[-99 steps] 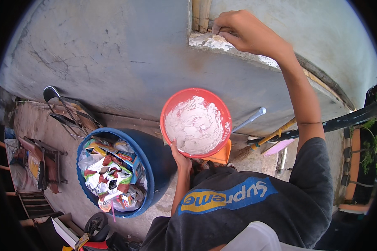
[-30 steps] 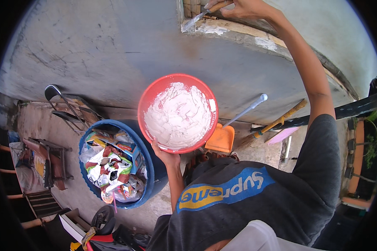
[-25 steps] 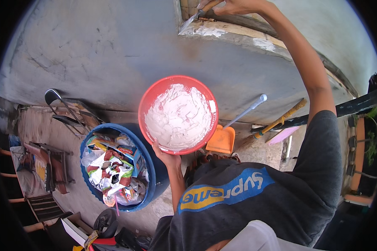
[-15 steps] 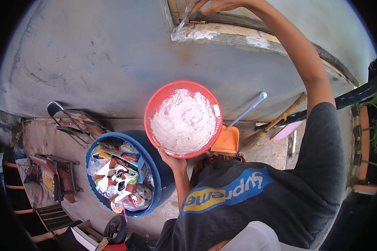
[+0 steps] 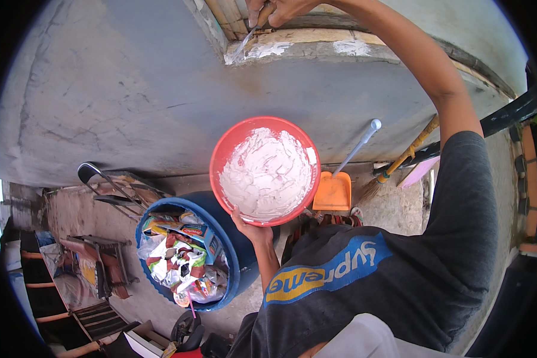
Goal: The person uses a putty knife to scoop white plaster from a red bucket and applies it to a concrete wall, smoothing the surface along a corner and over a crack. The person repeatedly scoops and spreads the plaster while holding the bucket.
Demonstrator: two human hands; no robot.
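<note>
My left hand grips the lower rim of a red plastic bowl, thumb on the edge and the other fingers hidden beneath. Thick white paste fills much of the bowl and smears its inner wall. At the top of the view, my right hand is closed around the wooden handle of a putty knife. The blade tip touches the corner of a rough ledge under a wooden frame. White patches lie on the ledge by the blade and farther right.
Below the bowl stands a blue barrel full of wrappers and plastic bags. An orange dustpan and a broom lean by the grey wall. Chairs stand at left; a dark pipe runs at right.
The view has shifted slightly. My right hand still works the putty knife at the ledge corner, where more white smear now shows by the blade. My left hand keeps holding the bowl.
</note>
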